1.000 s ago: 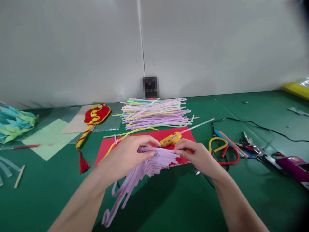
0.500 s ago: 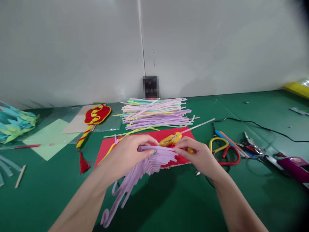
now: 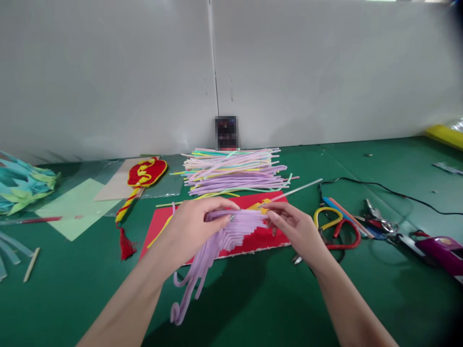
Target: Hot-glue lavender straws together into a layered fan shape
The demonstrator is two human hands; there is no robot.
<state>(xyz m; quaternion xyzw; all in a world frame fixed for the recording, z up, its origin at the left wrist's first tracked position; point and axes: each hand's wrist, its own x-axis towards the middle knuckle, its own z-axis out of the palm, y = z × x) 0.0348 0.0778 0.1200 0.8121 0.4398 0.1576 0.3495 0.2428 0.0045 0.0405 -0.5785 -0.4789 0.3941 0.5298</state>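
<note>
Head view: left hand [image 3: 195,226] pinches the fanned bundle of lilac pipe cleaners [image 3: 220,238] above the red sheet [image 3: 161,226], while right hand [image 3: 294,229] fingers close on the fan's far ends. If either pinch loosens, the layered strands likely slip out of order, curled tails dropping onto the green table [image 3: 253,299].

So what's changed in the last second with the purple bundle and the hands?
Both hands lifted the purple pipe-cleaner bundle slightly up and away; it now hides most of the yellow glue gun. The left hand keeps its grip; the right hand still pinches the fanned ends. The red sheet and stack haven't moved.
</note>
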